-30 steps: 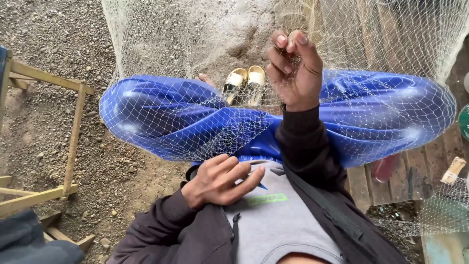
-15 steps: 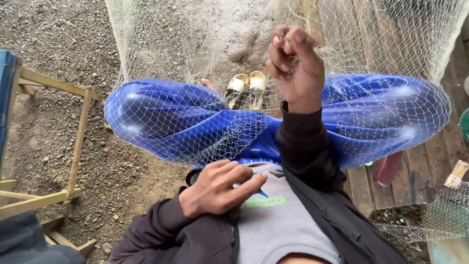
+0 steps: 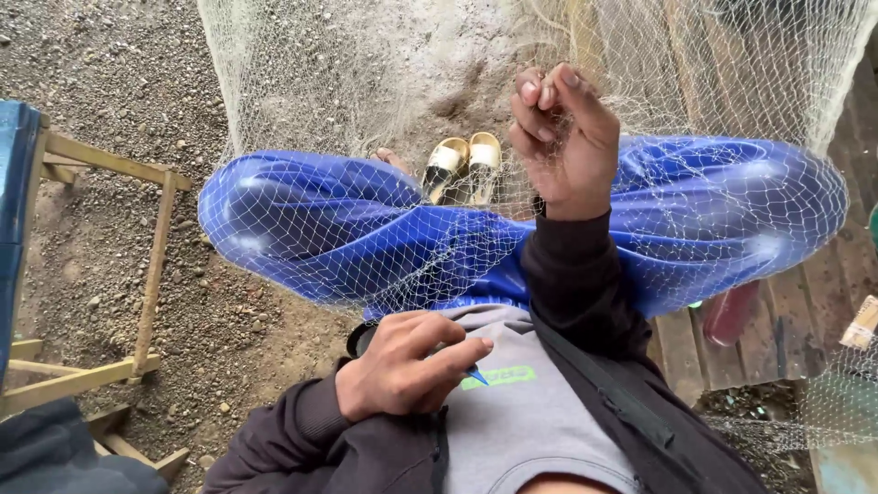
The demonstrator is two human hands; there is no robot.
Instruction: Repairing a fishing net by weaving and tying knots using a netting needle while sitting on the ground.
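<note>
- I see the right hand (image 3: pixel 567 137) raised at centre-top of the head view, fingertips (image 3: pixel 540 91) pinched together on strands of the net (image 3: pixel 366 247); grip closed on the mesh.
- Left hand (image 3: pixel 407 370) sits low, against the chest, fingers curled shut round a small tool; only its blue tip (image 3: pixel 476 374) shows past the index finger, so I cannot tell what kind of tool.
- Hands well apart: right up at the net, left down by the grey shirt (image 3: pixel 530 421).
- Net: pale, fine mesh, draped over both knees and lap, spreading up over the ground beyond and off the right edge of view. A further bit of mesh shows at lower right.
- Blue trousers (image 3: pixel 302 229), shiny, legs bent outward, lying under the net.
- Dark sleeves on both arms; dark strap (image 3: pixel 604 384) runs diagonally across the shirt.
- Pair of yellowish sandals (image 3: pixel 465 165) on the ground between the knees, side by side, seen through the mesh.
- Ground: gravel and dirt (image 3: pixel 119 82) at left; wooden planks (image 3: pixel 777 320) at right under the knee.
- Wooden frame (image 3: pixel 151 274) at left, near the left knee, not touching it; blue panel (image 3: pixel 14 210) at the far left edge.
- Reddish object (image 3: pixel 727 311) below the right knee, part hidden; kind unclear.
</note>
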